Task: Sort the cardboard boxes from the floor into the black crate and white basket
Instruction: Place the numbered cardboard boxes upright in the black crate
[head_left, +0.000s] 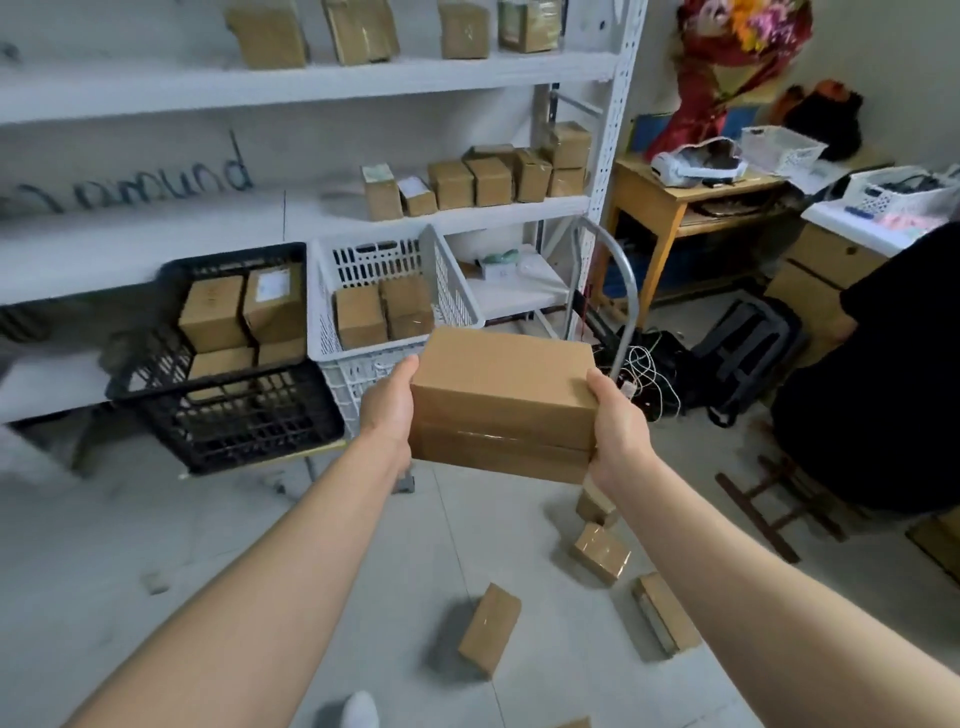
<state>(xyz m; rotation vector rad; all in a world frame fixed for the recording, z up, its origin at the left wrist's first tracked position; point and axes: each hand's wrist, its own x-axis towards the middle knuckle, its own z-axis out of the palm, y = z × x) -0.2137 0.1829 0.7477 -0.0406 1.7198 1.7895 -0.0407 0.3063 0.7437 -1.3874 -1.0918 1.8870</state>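
- The black crate (228, 415) is sitting at nine o'clock from the middle of the view, tipped toward the camera and carrying several cardboard boxes (213, 312) inside.
- The white basket (452, 291) is standing just beside the crate, at its three o'clock, with two brown boxes (384, 312) lying side by side in it.
- The left hand (387, 410) is gripping the left end of the held stack (504, 400), its thumb pressing along the upper edge; the fingers are hiding behind the cardboard.
- The held stack, two brown boxes one on top of the other, is hanging in the air at the centre, at five o'clock from the basket and clear of the floor.
- The right hand (618, 431) is clasping the stack's right end, thumb lying on top and the fingers curling underneath.
- Four loose boxes (488, 629) are lying scattered on the grey floor, between five and six o'clock from the stack.
- A wooden desk (670, 192) is standing at two o'clock, beside the white shelf rack (311, 78).
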